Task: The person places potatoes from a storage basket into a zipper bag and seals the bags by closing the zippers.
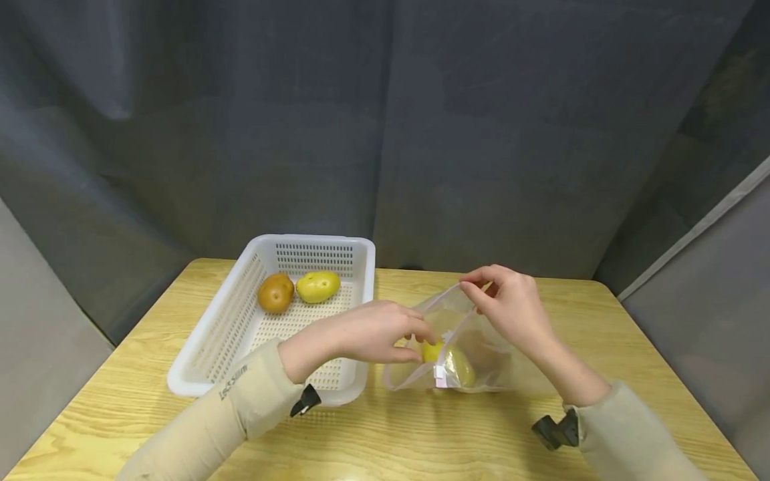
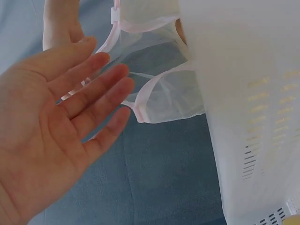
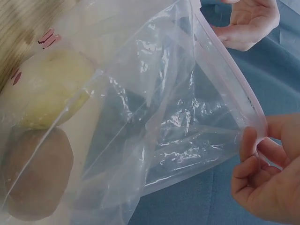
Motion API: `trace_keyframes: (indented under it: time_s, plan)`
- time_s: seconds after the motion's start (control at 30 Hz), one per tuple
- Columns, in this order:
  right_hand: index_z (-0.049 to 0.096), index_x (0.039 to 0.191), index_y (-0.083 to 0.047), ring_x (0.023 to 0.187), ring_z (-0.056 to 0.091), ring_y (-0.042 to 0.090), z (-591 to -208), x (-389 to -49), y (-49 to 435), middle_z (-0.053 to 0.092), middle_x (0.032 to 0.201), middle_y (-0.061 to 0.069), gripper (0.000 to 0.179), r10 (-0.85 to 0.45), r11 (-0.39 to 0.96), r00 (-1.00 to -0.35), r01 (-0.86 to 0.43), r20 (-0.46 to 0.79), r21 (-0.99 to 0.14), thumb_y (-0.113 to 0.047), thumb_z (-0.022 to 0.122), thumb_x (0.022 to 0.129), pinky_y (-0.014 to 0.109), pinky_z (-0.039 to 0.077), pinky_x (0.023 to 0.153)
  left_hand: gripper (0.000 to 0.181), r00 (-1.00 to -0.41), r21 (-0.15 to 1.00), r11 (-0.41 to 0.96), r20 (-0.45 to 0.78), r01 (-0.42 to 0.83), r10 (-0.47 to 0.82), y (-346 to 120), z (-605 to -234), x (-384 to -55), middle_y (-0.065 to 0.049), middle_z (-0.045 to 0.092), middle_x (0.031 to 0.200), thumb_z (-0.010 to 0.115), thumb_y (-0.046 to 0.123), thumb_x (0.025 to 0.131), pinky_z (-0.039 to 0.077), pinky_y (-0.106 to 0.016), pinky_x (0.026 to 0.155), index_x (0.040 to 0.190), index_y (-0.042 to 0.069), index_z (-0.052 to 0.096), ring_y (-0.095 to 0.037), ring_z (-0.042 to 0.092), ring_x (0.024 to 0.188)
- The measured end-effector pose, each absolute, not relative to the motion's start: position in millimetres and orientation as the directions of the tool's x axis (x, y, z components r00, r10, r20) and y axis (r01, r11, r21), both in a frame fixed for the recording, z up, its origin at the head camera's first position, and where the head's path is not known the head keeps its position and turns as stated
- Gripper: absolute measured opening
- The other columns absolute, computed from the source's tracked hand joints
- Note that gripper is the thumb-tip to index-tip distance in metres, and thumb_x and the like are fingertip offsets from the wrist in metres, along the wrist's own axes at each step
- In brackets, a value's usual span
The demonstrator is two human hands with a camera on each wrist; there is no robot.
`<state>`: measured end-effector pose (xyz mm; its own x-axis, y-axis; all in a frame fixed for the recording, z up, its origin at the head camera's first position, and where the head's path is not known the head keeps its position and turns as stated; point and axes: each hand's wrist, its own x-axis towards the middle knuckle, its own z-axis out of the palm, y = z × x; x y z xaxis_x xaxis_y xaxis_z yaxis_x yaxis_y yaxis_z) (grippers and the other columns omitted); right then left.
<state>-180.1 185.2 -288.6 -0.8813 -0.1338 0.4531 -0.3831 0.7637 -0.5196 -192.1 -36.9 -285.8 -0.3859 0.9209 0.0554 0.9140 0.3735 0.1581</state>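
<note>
My right hand (image 1: 512, 306) pinches the top edge of a clear zip bag (image 3: 183, 122) with a pinkish rim and holds its mouth apart. My left hand (image 1: 385, 332) is at the bag's opening with fingers spread and relaxed; in the left wrist view its palm (image 2: 42, 126) is bare. Inside the bag lie a yellow, potato-shaped piece (image 3: 56, 86) and a brown, rounded piece (image 3: 37, 173), side by side on the table. The bag's small white slider (image 2: 115, 15) shows on the rim in the left wrist view.
Left of the bag stands a white perforated plastic basket (image 1: 368, 294). In it sit a brownish-orange round fruit (image 1: 276, 293) and a yellow, potato-shaped piece (image 1: 318, 286). The wooden table (image 1: 385, 441) ends at a dark grey curtain (image 1: 385, 133) behind.
</note>
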Motion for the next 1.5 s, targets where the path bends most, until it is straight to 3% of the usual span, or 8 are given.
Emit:
trace_keyframes:
  time_s: [0.43, 0.67, 0.97, 1.5]
  plan:
    - [0.070, 0.089, -0.011, 0.047, 0.050, 0.008, -289.9, -180.5, 190.3, 0.065, 0.080, 0.003, 0.013, -0.128, 0.778, -0.879, -0.377, 0.460, -0.503, -0.021, 0.063, 0.085, 0.022, 0.041, 0.044, 0.026, -0.421, 0.200, 0.396, 0.097, 0.896, 0.902, -50.1, -281.8, -196.0, 0.006, 0.063, 0.107, 0.060, 0.025, 0.086, 0.045, -0.020, 0.078, 0.111, 0.017, 0.063, -0.008, 0.059, 0.089]
    - [0.070, 0.088, -0.011, 0.048, 0.052, 0.009, -291.6, -181.8, 193.0, 0.065, 0.080, 0.003, 0.013, -0.121, 0.785, -0.881, -0.367, 0.458, -0.499, -0.022, 0.063, 0.085, 0.023, 0.042, 0.045, 0.024, -0.467, 0.203, 0.439, 0.120, 0.875, 0.876, -60.6, -278.2, -198.1, 0.006, 0.063, 0.105, 0.059, 0.026, 0.087, 0.046, -0.022, 0.078, 0.109, 0.016, 0.064, -0.009, 0.059, 0.089]
    - [0.070, 0.090, -0.012, 0.049, 0.052, 0.009, -293.8, -180.9, 193.7, 0.065, 0.081, 0.002, 0.014, -0.114, 0.784, -0.894, -0.349, 0.434, -0.513, -0.022, 0.063, 0.085, 0.023, 0.042, 0.046, 0.021, -0.457, 0.196, 0.420, 0.216, 0.886, 0.863, -71.6, -269.9, -204.6, 0.003, 0.064, 0.103, 0.059, 0.021, 0.087, 0.046, -0.023, 0.080, 0.106, 0.013, 0.065, -0.010, 0.060, 0.089]
    - [0.069, 0.092, -0.013, 0.051, 0.053, 0.010, -297.1, -175.9, 192.1, 0.066, 0.080, 0.001, 0.015, -0.112, 0.790, -0.919, -0.313, 0.377, -0.527, -0.024, 0.063, 0.085, 0.023, 0.042, 0.045, 0.018, -0.528, 0.191, 0.493, 0.304, 0.849, 0.793, -91.0, -269.7, -215.6, 0.008, 0.065, 0.099, 0.059, 0.020, 0.087, 0.045, -0.021, 0.069, 0.103, 0.018, 0.066, -0.003, 0.057, 0.075]
